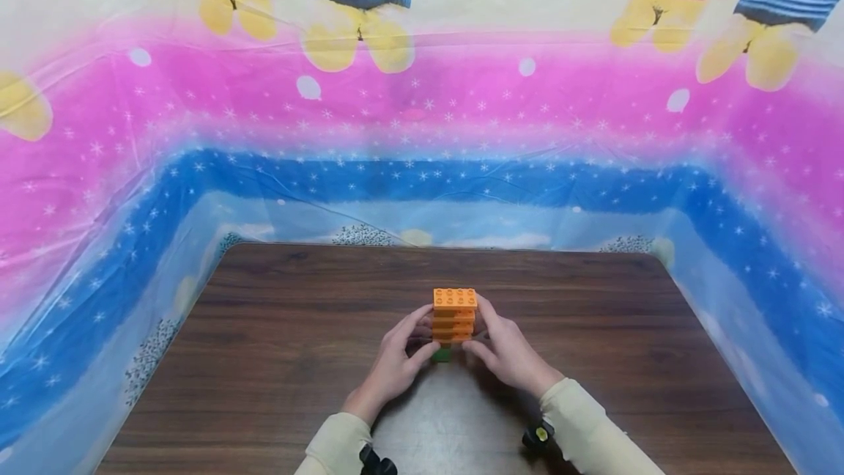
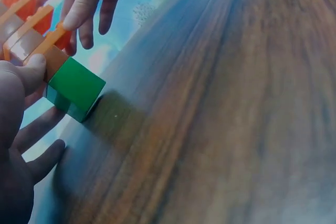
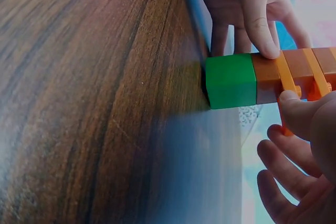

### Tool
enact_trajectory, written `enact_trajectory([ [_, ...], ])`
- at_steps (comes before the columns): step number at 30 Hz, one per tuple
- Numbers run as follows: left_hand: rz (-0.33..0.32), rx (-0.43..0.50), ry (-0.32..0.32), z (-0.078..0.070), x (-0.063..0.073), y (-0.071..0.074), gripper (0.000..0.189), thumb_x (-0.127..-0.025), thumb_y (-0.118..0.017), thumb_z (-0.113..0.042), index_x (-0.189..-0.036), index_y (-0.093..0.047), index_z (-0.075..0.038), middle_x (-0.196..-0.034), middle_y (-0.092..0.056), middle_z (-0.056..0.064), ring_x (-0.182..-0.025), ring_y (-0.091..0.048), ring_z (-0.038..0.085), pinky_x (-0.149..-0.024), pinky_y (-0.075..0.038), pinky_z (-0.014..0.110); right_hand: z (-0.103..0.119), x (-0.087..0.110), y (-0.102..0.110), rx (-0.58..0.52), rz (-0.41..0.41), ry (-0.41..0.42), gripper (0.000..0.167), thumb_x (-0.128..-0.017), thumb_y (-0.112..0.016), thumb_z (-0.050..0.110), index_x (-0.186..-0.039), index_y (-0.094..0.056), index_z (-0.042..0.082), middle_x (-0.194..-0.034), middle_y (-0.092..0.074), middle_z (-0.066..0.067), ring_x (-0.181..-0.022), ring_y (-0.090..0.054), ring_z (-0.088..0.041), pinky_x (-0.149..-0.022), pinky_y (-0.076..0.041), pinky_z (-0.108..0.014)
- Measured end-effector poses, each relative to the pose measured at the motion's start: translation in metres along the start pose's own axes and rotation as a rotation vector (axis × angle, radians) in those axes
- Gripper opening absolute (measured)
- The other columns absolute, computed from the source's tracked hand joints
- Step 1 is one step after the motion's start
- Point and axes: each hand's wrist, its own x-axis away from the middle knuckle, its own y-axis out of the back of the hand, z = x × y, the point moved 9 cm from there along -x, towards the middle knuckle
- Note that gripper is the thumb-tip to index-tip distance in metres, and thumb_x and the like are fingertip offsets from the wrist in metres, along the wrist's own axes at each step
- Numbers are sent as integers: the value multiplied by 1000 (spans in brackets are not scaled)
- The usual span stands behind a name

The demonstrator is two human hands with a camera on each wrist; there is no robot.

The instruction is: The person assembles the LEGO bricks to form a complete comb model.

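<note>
A tower of building blocks (image 1: 454, 299) stands upright on the table, its top an orange studded plate. Brown blocks (image 3: 266, 74) alternate with wider orange plates (image 3: 286, 74) down its height, and a green block (image 3: 231, 81) forms the base on the wood. From the left side my left hand (image 1: 395, 358) holds the tower, thumb at a low brown layer near the lowest orange plate. My right hand (image 1: 514, 354) grips it from the opposite side, thumb at the lowest orange plate. In the head view the fingers behind the tower are partly hidden.
The dark wood-grain table (image 1: 297, 299) extends around the tower, with its far edge behind it. A printed cloth (image 1: 422, 182) in pink and blue hangs along the back and both sides. Dark wrist devices (image 1: 538, 435) sit by the cream sleeves (image 1: 587, 424).
</note>
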Motion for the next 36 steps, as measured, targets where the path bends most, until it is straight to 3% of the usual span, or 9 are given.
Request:
enact_trajectory([
  [7,15,0,-3,-3,-3,-1,76,-103,-69,-15,-166,-29,-27,-123,-68,7,-101,-71,20,-86,-61,39,0,-2,3,-16,-23,2,96,-99,-75,11,-168,-10,27,-114,-74,1,-100,-70,-7,-89,-60,-36],
  [14,80,-4,113,3,-8,-7,76,-107,-62,-21,-169,-19,-30,-116,-66,2,-89,-66,14,-77,-56,28,-6,-5,0,-6,8,-74,88,-105,-67,20,-169,-8,24,-111,-75,4,-97,-70,-6,-87,-59,-34],
  [20,107,-73,172,5,-12,-12,73,-107,-57,-21,-169,-19,-25,-112,-64,-1,-86,-61,11,-78,-51,29,-15,-6,-5,22,34,-145,85,-105,-67,24,-169,-12,18,-113,-75,3,-96,-68,-5,-86,-57,-35],
  [25,109,-115,222,8,-14,-15,73,-105,-55,-20,-169,-21,-22,-105,-64,-2,-85,-58,12,-78,-50,31,-21,-8,-10,34,67,-173,87,-105,-68,25,-169,-11,19,-109,-74,4,-84,-64,-6,-78,-55,-32],
  [27,109,-125,240,9,-15,-17,73,-105,-55,-19,-169,-20,-23,-107,-66,-1,-87,-59,14,-80,-51,33,-22,-9,-11,42,77,-175,87,-104,-69,25,-169,-11,18,-107,-73,4,-81,-63,-7,-75,-54,-31],
  [32,105,-160,272,10,-17,-20,73,-105,-53,-18,-169,-19,-21,-134,-65,8,-108,-62,17,-93,-52,40,-26,-11,-12,79,99,-181,88,-103,-70,26,-169,-13,13,-107,-72,3,-84,-63,-7,-79,-56,-32],
  [34,105,-192,283,11,-17,-21,73,-104,-53,-18,-169,-20,-17,-136,-61,11,-110,-59,18,-92,-51,40,-27,-13,-13,91,109,-187,87,-104,-70,26,-169,-14,10,-108,-71,0,-87,-63,-8,-82,-57,-34],
  [36,103,-225,305,11,-17,-21,73,-102,-53,-19,-168,-23,-13,-128,-59,12,-101,-56,20,-86,-48,39,-29,-13,-15,105,127,-192,85,-105,-67,27,-168,-14,7,-108,-69,-2,-90,-63,-10,-83,-57,-36],
])
